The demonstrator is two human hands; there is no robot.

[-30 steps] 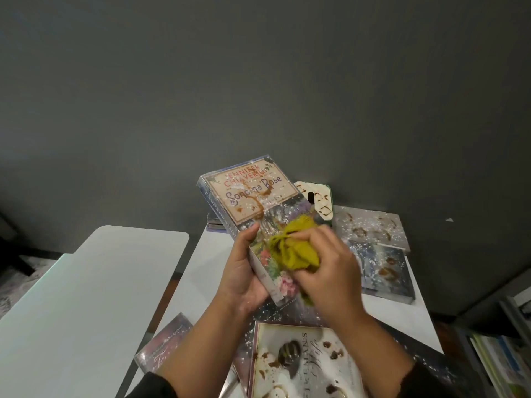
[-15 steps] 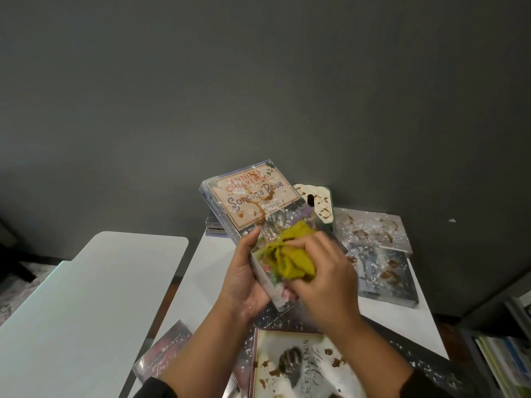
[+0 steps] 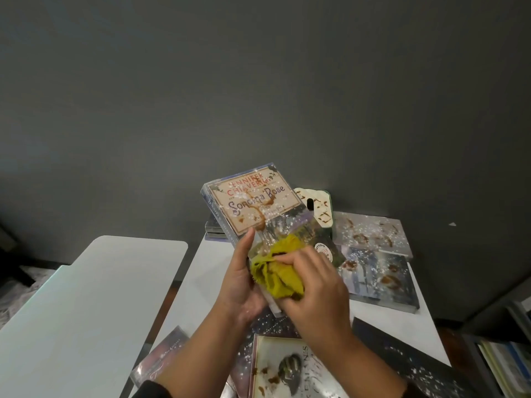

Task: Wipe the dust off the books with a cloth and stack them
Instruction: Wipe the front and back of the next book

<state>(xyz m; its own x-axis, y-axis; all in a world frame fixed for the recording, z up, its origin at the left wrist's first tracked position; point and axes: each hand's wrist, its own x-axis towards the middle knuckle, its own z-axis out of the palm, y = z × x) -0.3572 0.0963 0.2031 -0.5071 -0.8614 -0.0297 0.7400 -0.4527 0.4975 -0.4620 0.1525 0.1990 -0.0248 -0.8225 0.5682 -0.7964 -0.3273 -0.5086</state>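
Above the white table, the left hand grips from below a speckled paperback book with a cream title panel, its thumb lying along the spine edge. On the lower half of this cover, the right hand presses a crumpled yellow-green cloth, fingers curled round it. Beyond the right hand, two dusty stained books lie flat on the table. Under both wrists rests a pale book with brown spots.

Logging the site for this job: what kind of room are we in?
Probably a plain workroom or storeroom: bare dark wall, white tables pushed together, and a low shelf of books at the right edge.
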